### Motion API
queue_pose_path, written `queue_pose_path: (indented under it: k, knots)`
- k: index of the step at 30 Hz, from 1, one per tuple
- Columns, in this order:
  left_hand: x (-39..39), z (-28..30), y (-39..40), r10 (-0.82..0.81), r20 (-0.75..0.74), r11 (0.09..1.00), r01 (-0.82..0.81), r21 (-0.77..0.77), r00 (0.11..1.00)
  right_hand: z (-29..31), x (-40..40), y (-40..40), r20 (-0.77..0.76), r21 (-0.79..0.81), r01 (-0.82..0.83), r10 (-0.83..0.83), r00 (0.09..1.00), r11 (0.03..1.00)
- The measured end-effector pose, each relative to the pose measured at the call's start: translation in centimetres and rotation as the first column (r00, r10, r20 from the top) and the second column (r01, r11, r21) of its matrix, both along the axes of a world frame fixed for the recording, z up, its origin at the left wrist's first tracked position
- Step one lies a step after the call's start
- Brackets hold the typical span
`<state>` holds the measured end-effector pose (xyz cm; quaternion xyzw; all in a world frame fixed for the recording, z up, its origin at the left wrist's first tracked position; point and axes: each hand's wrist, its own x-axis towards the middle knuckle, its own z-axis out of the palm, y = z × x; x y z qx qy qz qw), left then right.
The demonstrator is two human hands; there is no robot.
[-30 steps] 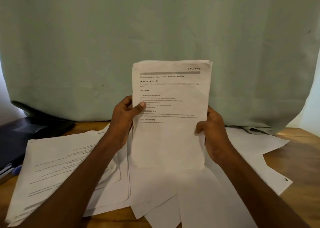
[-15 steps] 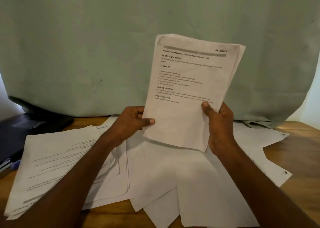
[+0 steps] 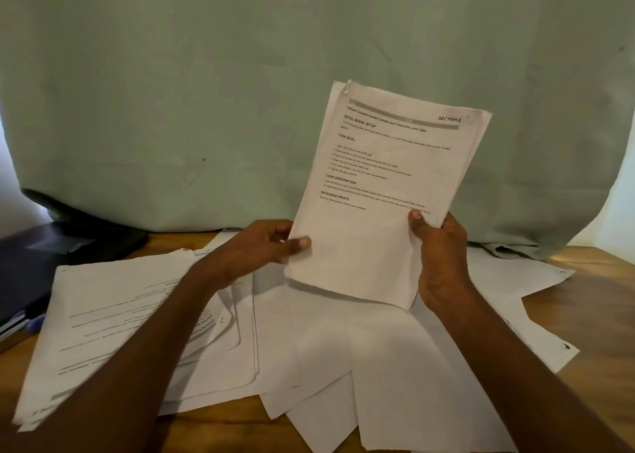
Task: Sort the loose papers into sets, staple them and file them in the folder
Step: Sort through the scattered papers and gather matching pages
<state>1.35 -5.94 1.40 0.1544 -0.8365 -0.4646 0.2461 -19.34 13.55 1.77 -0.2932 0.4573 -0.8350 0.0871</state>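
I hold a set of printed sheets (image 3: 385, 191) upright above the table, tilted to the right, its top page headed "SECTION 1". My left hand (image 3: 261, 250) pinches its lower left edge with the thumb on the front. My right hand (image 3: 439, 256) grips its lower right edge, thumb on the front. Under both hands lies a spread of loose white papers (image 3: 343, 356). A printed stack (image 3: 113, 318) lies at the left, partly hidden by my left forearm. A dark folder (image 3: 51, 253) sits at the far left.
The wooden table (image 3: 598, 301) shows bare at the right and along the front edge. A pale green cloth (image 3: 240, 92) hangs behind it and drapes onto the table at the back right. A blue pen-like object (image 3: 34, 322) lies by the folder's edge.
The held set has swung from straight upright to tilted right and shifted right. My left hand slid down to its lower left edge; my right thumb moved onto the front.
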Motion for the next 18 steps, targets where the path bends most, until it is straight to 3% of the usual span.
queue_pose_path:
  k: [7,12,18]
  knots:
    - [-1.5,-0.1,1.3,0.023,-0.386,0.953,0.097,0.287,0.922,-0.3,1.7,-0.7,-0.110,0.046,-0.085,0.090,0.990,0.995]
    - [-1.9,-0.7,1.6,0.120,-0.439,0.956,0.015,0.292,0.890,-0.8,2.1,-1.0,-0.159,0.181,-0.170,0.200,0.967,0.969]
    - [-1.7,0.0,1.8,0.135,-0.500,0.955,0.023,0.297,0.856,-0.3,2.1,-0.6,-0.175,0.091,-0.123,0.137,0.975,0.988]
